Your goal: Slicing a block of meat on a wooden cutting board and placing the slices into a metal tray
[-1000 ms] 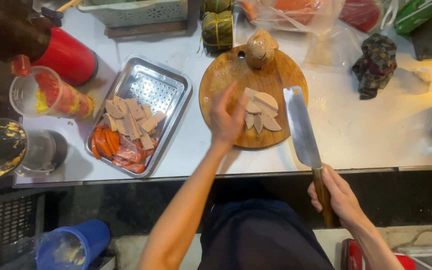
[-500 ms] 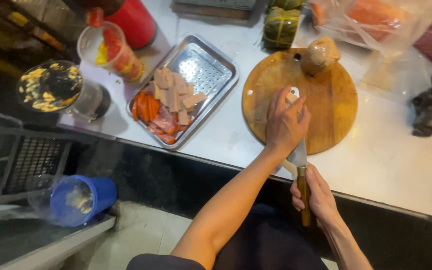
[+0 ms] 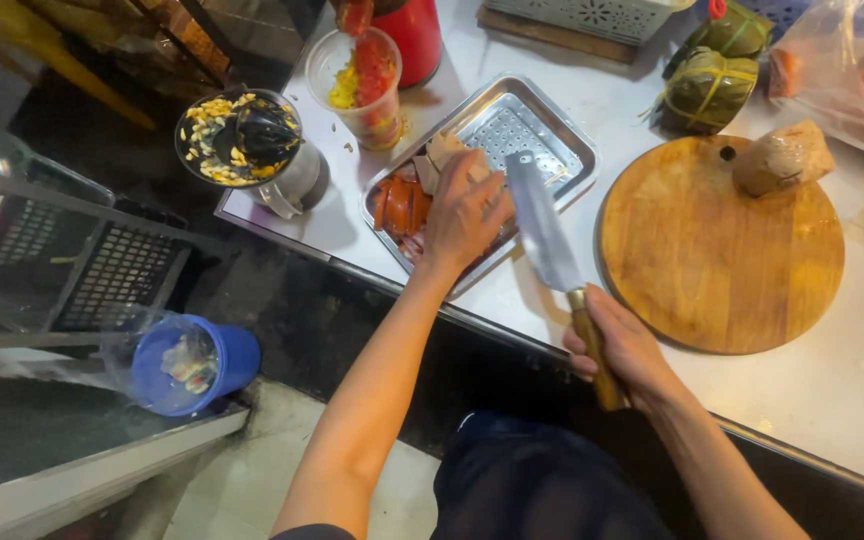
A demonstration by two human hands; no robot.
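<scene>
- Left hand (image 3: 464, 215) lies palm-down on sliced food in the metal tray (image 3: 552, 135).
- Right hand (image 3: 624, 345) grasps the cleaver (image 3: 544, 228), blade pointing lengthwise into the tray beside the left hand.

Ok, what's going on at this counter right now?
A person stands at a white counter. Their left hand rests on sliced food in a rectangular metal tray, and their right hand grips the wooden handle of a broad steel cleaver, whose blade lies over the tray's edge. The round wooden cutting board beside it holds only a wrapped brownish lump at its far rim.
</scene>
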